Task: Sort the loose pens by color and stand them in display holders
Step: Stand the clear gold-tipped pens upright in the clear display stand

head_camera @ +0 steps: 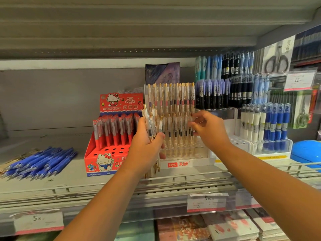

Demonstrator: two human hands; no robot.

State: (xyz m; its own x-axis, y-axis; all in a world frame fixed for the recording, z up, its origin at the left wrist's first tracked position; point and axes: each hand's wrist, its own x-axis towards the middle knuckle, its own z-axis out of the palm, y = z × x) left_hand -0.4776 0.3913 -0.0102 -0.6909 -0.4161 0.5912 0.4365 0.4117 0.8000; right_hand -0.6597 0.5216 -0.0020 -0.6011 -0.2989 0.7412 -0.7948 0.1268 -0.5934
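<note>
Your left hand (147, 145) grips a bundle of clear gold-clipped pens (149, 122), fingers curled round it. The pens' long axes are near upright, tops leaning left, just in front of the left end of the clear holder (191, 161). Your right hand (211, 130) is nearer the slots, fingers curled at the front row's right end (whether they pinch a pen, I cannot tell). That holder's back rows are full and its front holes bare. The loose blue pens (41, 162) lie flat well to the left, beyond the part-filled red holder (111, 150).
</note>
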